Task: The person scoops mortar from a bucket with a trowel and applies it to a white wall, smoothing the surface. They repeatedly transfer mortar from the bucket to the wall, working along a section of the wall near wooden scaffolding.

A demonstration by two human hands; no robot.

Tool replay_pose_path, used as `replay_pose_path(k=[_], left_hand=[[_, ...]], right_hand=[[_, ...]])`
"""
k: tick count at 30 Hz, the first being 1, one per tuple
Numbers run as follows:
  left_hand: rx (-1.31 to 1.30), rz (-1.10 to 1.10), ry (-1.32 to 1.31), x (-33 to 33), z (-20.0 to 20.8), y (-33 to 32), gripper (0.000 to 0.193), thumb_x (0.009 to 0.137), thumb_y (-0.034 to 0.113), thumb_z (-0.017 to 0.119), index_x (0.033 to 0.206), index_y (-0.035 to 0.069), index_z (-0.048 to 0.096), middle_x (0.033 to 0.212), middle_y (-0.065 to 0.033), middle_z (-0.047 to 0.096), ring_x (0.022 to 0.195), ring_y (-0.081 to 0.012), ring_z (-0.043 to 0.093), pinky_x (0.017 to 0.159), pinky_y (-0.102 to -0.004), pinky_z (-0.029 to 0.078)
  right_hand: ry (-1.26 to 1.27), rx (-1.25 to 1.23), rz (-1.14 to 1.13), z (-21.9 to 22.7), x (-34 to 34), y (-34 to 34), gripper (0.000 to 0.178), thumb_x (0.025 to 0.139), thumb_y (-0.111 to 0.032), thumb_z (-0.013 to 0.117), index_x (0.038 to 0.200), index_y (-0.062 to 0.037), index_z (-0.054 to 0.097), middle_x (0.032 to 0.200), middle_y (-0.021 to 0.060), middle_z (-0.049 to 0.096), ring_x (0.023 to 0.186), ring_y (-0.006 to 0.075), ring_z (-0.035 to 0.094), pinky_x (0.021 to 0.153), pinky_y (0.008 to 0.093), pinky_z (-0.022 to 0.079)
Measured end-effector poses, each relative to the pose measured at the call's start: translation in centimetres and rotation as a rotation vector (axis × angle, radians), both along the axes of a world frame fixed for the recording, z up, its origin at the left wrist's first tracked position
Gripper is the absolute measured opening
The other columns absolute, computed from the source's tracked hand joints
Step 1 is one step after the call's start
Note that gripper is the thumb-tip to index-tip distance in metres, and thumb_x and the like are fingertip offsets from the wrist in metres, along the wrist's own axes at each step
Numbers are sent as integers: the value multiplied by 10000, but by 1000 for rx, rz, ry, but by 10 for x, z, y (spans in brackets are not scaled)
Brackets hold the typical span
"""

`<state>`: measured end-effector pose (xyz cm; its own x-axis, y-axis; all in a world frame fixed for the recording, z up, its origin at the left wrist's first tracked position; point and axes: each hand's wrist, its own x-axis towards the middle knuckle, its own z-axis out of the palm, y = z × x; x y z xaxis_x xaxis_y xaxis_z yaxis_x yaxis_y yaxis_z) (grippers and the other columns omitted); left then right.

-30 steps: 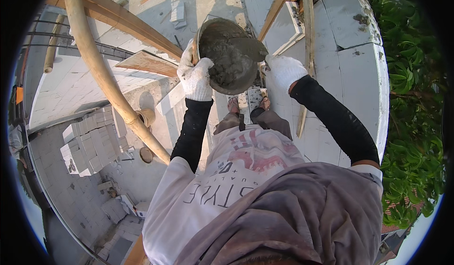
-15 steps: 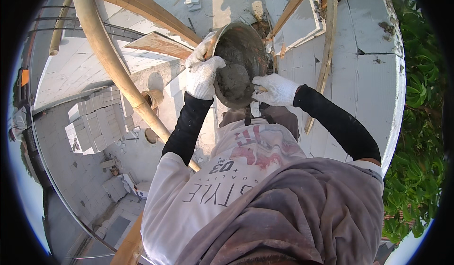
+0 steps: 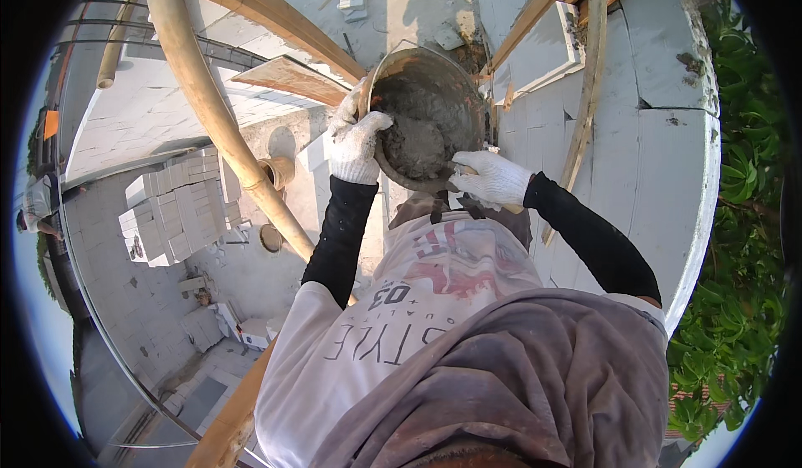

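A round bucket (image 3: pixel 476 105) is tilted toward me in front of my body, with wet grey mortar (image 3: pixel 413 144) inside. My left hand (image 3: pixel 355 142), in a white knit glove, is closed over the bucket's left rim, thumb on the inner side. My right hand (image 3: pixel 493 177), gloved the same way, is closed around a light wooden handle (image 3: pixel 513 208) by the lower right rim. The working end of that tool is not clearly visible. A thin wire bail (image 3: pixel 407 42) arches over the bucket's far side.
A bamboo pole (image 3: pixel 205 105) slants past my left arm. Wooden props (image 3: pixel 585 101) lean against the pale block wall (image 3: pixel 668 167) at right. Stacked white blocks (image 3: pixel 180 205) and another bucket (image 3: pixel 280 172) stand below at left. Another person (image 3: pixel 38 205) is at the far left edge.
The bucket has tipped slightly, and its opening looks wider. My right hand has shifted a little down and right, and more of the wooden handle shows. My left hand keeps its grip.
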<state>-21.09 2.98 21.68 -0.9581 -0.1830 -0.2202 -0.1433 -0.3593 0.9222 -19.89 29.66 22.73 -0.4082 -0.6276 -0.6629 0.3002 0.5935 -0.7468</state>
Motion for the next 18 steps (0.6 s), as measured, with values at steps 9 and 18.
replay_pose_path(k=[9,18], left_hand=[[240,-83,-77,-20,-26,34,651,757,-93,660,1399,16,639,1232,-91,734,1118,-197,692,1001,-328,553],[355,-231,-102,-47,-55,113,518,774,-79,654,1287,-6,675,1105,-67,744,936,-159,683,849,-285,550]], right_hand=[[-25,89,-316,36,14,75,298,1073,-259,603,1249,-18,609,760,2,601,566,90,564,515,283,503],[-49,-58,-728,164,24,200,407,1070,-350,651,1314,-30,587,856,8,603,670,99,629,506,242,583]])
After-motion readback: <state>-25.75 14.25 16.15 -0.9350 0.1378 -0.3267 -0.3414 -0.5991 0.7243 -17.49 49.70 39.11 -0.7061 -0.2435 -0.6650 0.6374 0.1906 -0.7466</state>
